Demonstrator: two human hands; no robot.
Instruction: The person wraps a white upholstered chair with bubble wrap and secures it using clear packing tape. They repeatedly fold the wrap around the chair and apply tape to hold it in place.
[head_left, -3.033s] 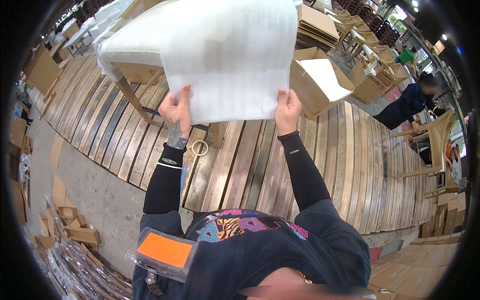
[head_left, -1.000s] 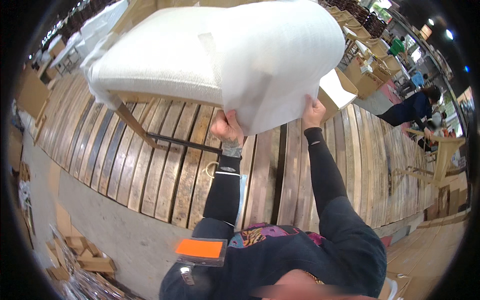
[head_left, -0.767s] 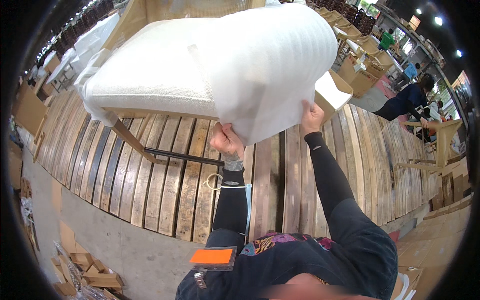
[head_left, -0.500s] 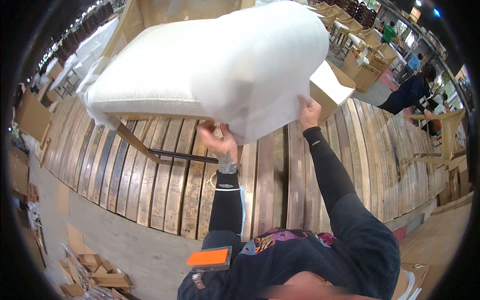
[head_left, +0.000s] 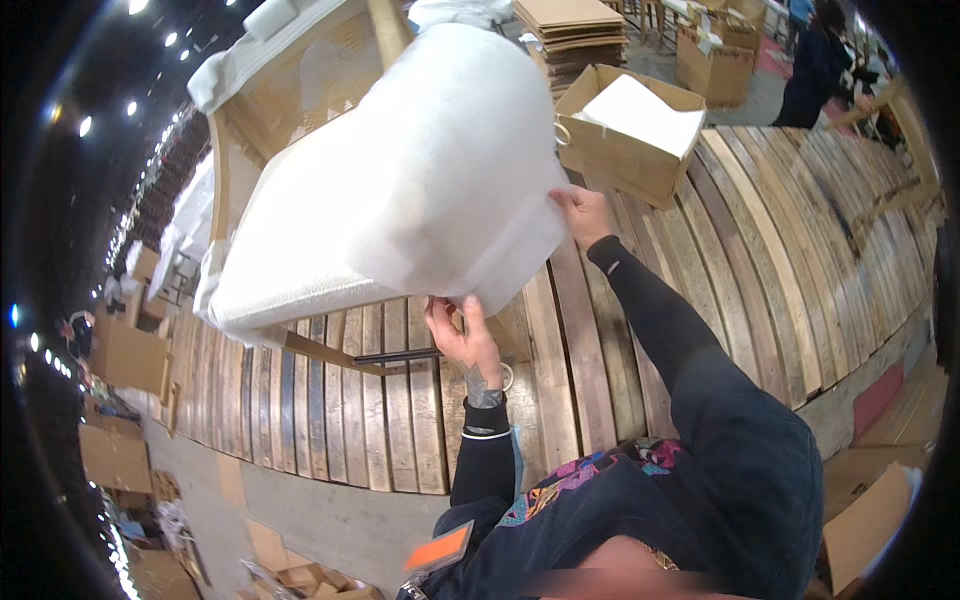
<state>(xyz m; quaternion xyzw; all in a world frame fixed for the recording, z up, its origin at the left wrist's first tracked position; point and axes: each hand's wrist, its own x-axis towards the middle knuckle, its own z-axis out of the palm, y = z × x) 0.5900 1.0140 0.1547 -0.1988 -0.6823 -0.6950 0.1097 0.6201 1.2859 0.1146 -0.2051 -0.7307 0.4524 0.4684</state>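
Note:
A wooden chair with a pale upholstered seat stands in front of me, with white wrap on its back and at the seat's left corner. A thin white packing foam sheet drapes and bulges over the right part of the seat. My right hand pinches the sheet's right edge. Under the seat's front edge, my left hand has thumb and fingers closed on the sheet's lower edge. What lies beneath the sheet is hidden.
The chair stands on a slatted wooden platform. Right of it sits an open cardboard box with white sheets inside, beside a stack of flat cardboard. A person works at the far right near another chair frame.
My view has shifted, showing more of the chair back and box. My right hand has come closer to the left with the sheet's edge. My left thumb now presses the sheet's lower edge.

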